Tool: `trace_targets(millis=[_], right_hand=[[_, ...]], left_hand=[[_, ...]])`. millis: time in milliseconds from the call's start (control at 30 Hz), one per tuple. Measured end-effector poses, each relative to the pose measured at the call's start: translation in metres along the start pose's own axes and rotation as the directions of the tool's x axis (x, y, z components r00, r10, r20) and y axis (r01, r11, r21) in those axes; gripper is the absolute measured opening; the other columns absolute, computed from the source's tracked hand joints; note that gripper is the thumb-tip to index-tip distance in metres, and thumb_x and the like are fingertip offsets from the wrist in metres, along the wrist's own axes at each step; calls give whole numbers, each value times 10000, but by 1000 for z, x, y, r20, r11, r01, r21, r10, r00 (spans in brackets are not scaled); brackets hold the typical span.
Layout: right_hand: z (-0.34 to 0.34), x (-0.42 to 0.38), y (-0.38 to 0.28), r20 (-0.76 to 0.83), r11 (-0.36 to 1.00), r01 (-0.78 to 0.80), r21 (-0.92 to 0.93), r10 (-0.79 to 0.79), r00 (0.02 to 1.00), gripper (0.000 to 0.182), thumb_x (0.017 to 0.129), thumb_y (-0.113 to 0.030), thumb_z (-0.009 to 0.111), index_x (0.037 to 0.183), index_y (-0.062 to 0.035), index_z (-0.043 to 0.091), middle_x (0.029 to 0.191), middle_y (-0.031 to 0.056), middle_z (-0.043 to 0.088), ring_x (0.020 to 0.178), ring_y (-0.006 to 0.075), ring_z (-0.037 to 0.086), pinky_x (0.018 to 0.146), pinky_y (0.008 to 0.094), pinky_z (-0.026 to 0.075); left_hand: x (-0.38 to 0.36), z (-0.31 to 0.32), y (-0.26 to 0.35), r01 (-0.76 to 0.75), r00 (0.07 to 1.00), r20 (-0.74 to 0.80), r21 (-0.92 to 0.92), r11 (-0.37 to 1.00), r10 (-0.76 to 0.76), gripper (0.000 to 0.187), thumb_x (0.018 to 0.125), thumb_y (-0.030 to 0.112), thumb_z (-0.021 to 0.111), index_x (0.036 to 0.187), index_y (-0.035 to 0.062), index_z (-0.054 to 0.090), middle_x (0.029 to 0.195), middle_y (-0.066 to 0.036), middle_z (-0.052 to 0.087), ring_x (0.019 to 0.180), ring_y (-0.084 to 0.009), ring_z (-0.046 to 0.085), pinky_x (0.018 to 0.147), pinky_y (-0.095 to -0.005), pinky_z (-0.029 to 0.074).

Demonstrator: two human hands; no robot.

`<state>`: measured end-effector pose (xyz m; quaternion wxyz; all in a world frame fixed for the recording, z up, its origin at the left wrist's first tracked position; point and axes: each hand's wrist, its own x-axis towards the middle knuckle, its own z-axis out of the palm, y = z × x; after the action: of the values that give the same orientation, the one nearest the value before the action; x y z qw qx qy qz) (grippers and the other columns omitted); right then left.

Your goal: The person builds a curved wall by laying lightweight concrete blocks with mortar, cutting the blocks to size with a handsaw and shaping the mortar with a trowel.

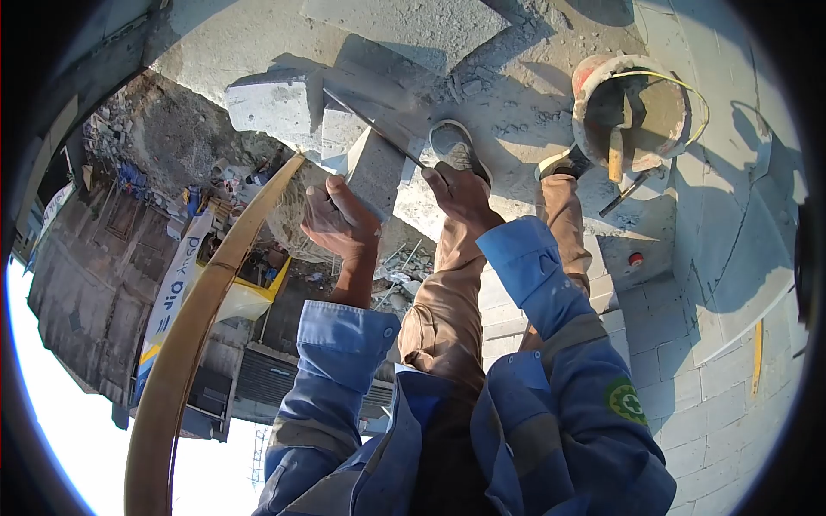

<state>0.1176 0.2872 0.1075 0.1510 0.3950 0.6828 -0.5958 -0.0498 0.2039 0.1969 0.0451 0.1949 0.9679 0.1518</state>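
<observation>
My right hand (460, 198) is closed around one end of a long, thin, dark bar (370, 125); its kind I cannot tell. The bar slants up and left across several pale grey concrete blocks. Closest to my hands is a tilted block (379, 172) with a sunlit top edge. My left hand (342, 219) is beside this block's lower left side, fingers loosely curled and thumb apart, with nothing visible in it. Another block (275, 103) sits farther up and left, beyond the bar's far end.
A bucket (589, 112) holds a wooden-handled trowel (616, 155) at upper right. A bamboo pole (206, 318) rises along the left, before a drop to rubble and roofs. A block wall (714, 378) stands at right. My shoes (456, 146) are on the dusty ledge.
</observation>
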Motion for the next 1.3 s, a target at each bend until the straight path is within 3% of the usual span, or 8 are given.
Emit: trace_targets(millis=[600,767,833,900,1000,1200,1267,1300], right_hand=[[-24,60,-11,-231,974,60,-219,-111,967,559,996,-576,492,878,-52,648,662,221,643,668,440,666,615,539,523],[-55,123,-36,-247,903,107,-416,-226,942,600,972,-567,537,1292,-62,589,983,233,649,961,395,627,851,510,487],[-73,116,-39,-265,851,92,-517,-261,928,708,918,-506,630,1439,-60,456,1342,211,514,1234,362,479,1046,457,380],[-76,97,-24,-354,869,115,-481,-312,882,676,914,-462,650,1432,-59,488,1202,218,579,1140,374,557,978,484,436],[-92,32,7,-231,925,-12,-379,-82,970,638,898,-426,671,1377,-30,523,1183,225,595,1123,377,595,930,485,483],[-121,-104,79,-119,943,-183,-278,156,981,563,902,-466,657,1191,12,592,1085,236,636,962,410,652,812,485,542],[-136,-139,75,-115,944,-201,-260,176,978,642,897,-550,646,1185,21,590,1058,244,643,934,404,664,796,457,552],[-148,-155,67,-71,965,-137,-222,124,990,711,878,-618,641,1180,24,591,1053,237,646,953,386,665,803,444,553]], left_hand=[[-3,-5,-2,19,1000,14,-56,998,-18,434,1007,353,498,733,36,609,633,-153,497,544,-373,499,532,-459,329],[-9,-20,-16,-169,961,199,-116,979,190,879,782,804,605,1200,32,582,1055,-126,639,947,-330,613,850,-454,433],[-10,-36,-20,-380,893,246,-40,924,377,950,748,790,655,1285,19,519,1141,-155,615,1018,-355,595,888,-470,430],[-10,-37,-25,-580,779,337,64,812,529,1093,700,637,812,1446,-12,348,1303,-220,552,1142,-408,558,961,-499,430],[-12,-33,-25,-491,823,350,44,870,447,908,700,352,872,1390,6,396,1254,-204,561,1126,-432,560,959,-530,440],[-42,-39,6,-221,927,329,84,972,183,913,703,355,879,1367,-34,387,1195,-238,543,1110,-447,527,939,-533,441],[-63,-54,50,116,924,359,67,991,-132,910,712,380,889,1338,-48,387,1196,-247,526,1102,-415,532,947,-512,443],[-73,-59,82,170,951,291,-215,962,-103,873,721,379,896,1297,-43,394,1221,-235,507,1091,-354,544,944,-479,452]])
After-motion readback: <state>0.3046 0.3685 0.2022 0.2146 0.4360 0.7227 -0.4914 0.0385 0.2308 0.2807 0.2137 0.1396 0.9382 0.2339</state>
